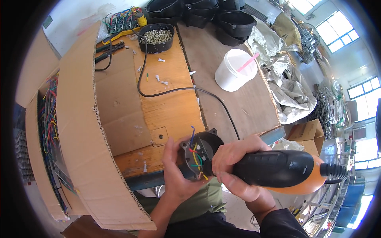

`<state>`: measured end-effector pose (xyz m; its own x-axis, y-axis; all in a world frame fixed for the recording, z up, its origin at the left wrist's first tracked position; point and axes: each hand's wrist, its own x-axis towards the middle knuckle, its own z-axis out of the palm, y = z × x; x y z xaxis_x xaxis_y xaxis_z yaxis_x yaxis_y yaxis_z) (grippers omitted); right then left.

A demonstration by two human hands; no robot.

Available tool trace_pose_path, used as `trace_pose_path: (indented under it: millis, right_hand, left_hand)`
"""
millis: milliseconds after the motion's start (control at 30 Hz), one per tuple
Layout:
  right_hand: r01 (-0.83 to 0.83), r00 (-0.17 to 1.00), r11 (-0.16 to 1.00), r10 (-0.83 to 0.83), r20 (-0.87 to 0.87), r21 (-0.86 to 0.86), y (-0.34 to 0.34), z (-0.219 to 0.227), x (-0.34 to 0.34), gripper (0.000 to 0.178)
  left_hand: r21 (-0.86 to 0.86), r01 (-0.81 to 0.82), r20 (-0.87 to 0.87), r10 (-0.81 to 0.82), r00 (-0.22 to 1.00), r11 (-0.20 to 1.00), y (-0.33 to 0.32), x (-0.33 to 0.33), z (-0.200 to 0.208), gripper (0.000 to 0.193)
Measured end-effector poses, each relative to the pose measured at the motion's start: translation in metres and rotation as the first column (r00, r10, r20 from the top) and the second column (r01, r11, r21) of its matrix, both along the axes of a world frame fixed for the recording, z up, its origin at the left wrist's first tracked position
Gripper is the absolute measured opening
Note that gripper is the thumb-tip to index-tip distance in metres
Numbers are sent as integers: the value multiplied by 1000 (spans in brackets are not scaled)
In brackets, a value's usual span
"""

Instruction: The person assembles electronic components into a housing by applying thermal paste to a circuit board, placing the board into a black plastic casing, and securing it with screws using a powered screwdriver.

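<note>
My left hand point(176, 174) is closed around a round black housing point(214, 141) at the table's front edge. Inside the housing sits a small circuit board point(200, 150) with blue, red, yellow and green wires sticking out. In my right hand point(238, 162) is a corded power tool point(278, 168), orange with a black grip, lying nearly level. Its front end points left at the housing's rim; my fingers hide the tip. A thick ribbed cord sleeve point(333, 171) leaves the tool's rear.
A large cardboard box point(79, 119) with wired boards stands left. On the wooden table point(170, 107) are a dark cable point(178, 92), small white connectors point(157, 77), a black tray point(162, 47) of small metal parts and a white bucket point(230, 73). Black housings point(234, 25) are stacked behind.
</note>
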<state>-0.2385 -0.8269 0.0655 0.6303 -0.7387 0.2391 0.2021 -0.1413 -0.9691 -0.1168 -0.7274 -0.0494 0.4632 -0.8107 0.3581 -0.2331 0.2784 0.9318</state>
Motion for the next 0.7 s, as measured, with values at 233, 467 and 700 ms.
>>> trace_pose_path:
  millis: [233, 467, 700]
  right_hand:
    - [3, 996, 999, -6, 84, 32, -1, -2, 2, 23]
    - [-55, 997, 997, 58, 55, -49, 0, 3, 8, 26]
    - [-219, 973, 934, 230, 3, -283, -11, 1, 12, 24]
  left_hand:
    - [-9, 3, -36, -4, 999, 1000, -3, -1, 0, 123]
    - [102, -61, 111, 50, 993, 993, 2, 4, 9, 113]
    - [111, -58, 105, 46, 993, 992, 5, 4, 14, 107]
